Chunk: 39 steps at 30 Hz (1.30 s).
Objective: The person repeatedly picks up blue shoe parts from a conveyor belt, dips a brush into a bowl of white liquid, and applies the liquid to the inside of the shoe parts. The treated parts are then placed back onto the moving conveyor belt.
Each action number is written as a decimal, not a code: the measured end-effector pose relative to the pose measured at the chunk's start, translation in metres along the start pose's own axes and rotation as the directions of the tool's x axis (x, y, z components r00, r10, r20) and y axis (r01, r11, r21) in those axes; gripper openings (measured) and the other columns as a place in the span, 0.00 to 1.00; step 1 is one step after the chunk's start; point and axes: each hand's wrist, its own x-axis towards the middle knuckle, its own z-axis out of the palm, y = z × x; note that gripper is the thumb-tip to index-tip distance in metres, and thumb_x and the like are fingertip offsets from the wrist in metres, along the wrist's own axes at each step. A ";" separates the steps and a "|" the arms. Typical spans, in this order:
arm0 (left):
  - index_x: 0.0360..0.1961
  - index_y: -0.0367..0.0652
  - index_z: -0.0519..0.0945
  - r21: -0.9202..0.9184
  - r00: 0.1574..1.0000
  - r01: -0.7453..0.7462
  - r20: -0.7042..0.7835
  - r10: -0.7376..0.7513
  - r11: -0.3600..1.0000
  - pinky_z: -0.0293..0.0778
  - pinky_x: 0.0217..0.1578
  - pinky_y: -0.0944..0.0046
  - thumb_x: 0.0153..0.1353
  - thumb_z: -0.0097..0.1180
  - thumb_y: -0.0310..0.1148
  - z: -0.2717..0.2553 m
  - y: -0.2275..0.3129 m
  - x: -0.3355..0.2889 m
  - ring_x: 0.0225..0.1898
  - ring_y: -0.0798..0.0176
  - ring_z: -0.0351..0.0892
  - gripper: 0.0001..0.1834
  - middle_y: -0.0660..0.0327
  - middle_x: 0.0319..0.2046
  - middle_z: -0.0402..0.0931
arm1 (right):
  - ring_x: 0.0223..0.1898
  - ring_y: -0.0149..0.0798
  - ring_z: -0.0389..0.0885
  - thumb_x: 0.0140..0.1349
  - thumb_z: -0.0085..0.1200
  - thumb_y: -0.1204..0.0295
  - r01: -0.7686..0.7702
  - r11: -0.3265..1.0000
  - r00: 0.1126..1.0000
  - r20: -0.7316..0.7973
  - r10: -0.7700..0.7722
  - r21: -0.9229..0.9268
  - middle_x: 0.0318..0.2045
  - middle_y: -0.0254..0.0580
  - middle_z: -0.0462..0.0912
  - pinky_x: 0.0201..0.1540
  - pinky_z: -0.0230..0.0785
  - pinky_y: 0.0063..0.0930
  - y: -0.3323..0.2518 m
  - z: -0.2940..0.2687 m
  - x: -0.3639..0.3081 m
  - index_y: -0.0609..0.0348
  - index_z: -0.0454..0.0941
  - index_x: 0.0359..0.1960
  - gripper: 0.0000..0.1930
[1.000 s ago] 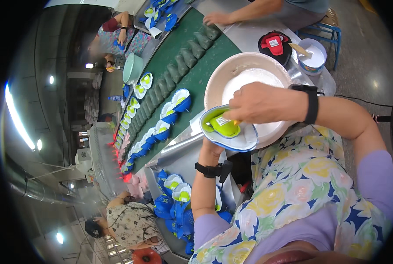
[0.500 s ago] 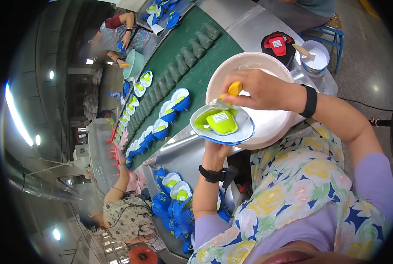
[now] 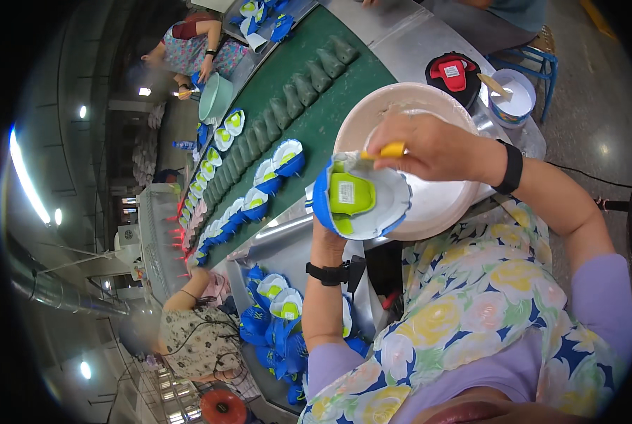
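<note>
- Head view: the left hand (image 3: 328, 237) came up from six o'clock and gripped a blue and white shoe upper (image 3: 362, 196) from beneath, near the picture's centre; its fingers were mostly hidden behind the piece, closed around its underside.
- The upper faced the camera, showing a lime-green insole patch (image 3: 350, 196) inside.
- The right hand (image 3: 429, 145), reaching in from three o'clock, was pinched shut on a yellow-handled brush (image 3: 389, 150), whose tip touched the upper's top edge at its twelve o'clock.
- Both wrists wore black bands.
- Just behind the upper, at its two o'clock, sat a large cream basin (image 3: 429, 102); the right hand hovered over it.
- At one o'clock from the basin stood a small white tub (image 3: 514, 99) with a stick in it, beside a red and black object (image 3: 452, 71).
- From ten to eight o'clock ran a green conveyor belt (image 3: 316, 124) carrying more blue uppers (image 3: 288, 157) and dark green moulds (image 3: 309, 88).
- At seven o'clock lay a heap of blue uppers (image 3: 273, 325), near another person (image 3: 196, 332).
</note>
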 end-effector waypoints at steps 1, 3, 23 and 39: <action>0.66 0.45 0.68 -0.042 0.999 -0.030 0.013 0.031 0.999 0.74 0.60 0.51 0.68 0.51 0.49 0.000 0.000 0.002 0.60 0.55 0.75 0.30 0.55 0.61 0.73 | 0.37 0.49 0.80 0.63 0.59 0.69 0.045 0.998 0.997 0.060 -0.043 -0.033 0.34 0.45 0.80 0.40 0.73 0.38 0.001 0.004 0.000 0.56 0.78 0.40 0.08; 0.66 0.46 0.67 -0.022 0.997 -0.078 -0.017 0.077 0.997 0.73 0.61 0.52 0.70 0.47 0.47 0.001 0.005 0.004 0.60 0.56 0.75 0.28 0.55 0.61 0.72 | 0.37 0.51 0.80 0.63 0.59 0.68 0.020 0.999 0.989 0.147 -0.013 -0.047 0.34 0.45 0.80 0.40 0.73 0.40 0.002 0.000 -0.005 0.56 0.78 0.40 0.08; 0.53 0.43 0.73 0.292 0.889 -0.100 -0.403 0.217 0.951 0.75 0.29 0.63 0.67 0.47 0.25 -0.140 0.003 0.065 0.34 0.62 0.79 0.14 0.59 0.38 0.79 | 0.21 0.32 0.76 0.61 0.63 0.62 -0.655 0.748 0.731 -0.159 0.663 0.111 0.20 0.42 0.79 0.25 0.68 0.27 0.041 0.008 -0.016 0.67 0.78 0.29 0.17; 0.75 0.54 0.44 0.237 0.748 0.295 -0.660 -0.070 0.926 0.83 0.35 0.56 0.65 0.41 0.19 -0.231 -0.042 0.178 0.47 0.48 0.81 0.40 0.44 0.54 0.73 | 0.30 0.39 0.82 0.58 0.64 0.76 -0.638 0.769 0.768 -0.106 0.631 -0.039 0.29 0.43 0.82 0.35 0.73 0.28 0.041 0.022 -0.085 0.63 0.78 0.35 0.07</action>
